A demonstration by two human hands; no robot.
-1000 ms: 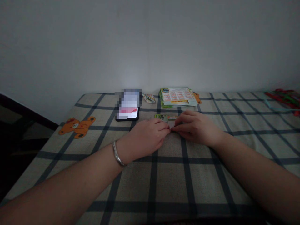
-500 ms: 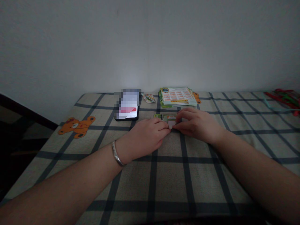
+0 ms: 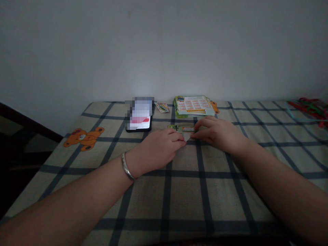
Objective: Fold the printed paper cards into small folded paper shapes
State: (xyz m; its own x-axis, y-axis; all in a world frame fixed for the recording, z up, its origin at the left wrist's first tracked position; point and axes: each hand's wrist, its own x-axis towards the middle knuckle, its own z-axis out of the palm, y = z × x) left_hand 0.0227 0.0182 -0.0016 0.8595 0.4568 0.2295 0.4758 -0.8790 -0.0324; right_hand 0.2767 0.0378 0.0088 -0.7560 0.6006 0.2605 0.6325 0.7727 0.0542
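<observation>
A small folded piece of printed paper (image 3: 188, 129), green and orange along its far edge with a pale folded flap toward me, lies on the checked cloth between my hands. My left hand (image 3: 164, 145), with a silver bangle at the wrist, grips the paper's left part, its fingers bent and pressed down. From the right, my right hand (image 3: 215, 133) pinches the other side with thumb and fingertips. My fingers hide both ends of the paper.
Beyond my hands lies a stack of printed sheets (image 3: 194, 105). A lit phone (image 3: 140, 116) and a small folded paper piece (image 3: 162, 107) lie to its left. Bear pictures (image 3: 83, 138) decorate the cloth. Red and green items (image 3: 314, 107) lie far right, and a wall (image 3: 164, 51) borders the back.
My right hand has shifted slightly right, showing more of the paper's orange printed edge and pale flap. The left hand stays almost in place.
</observation>
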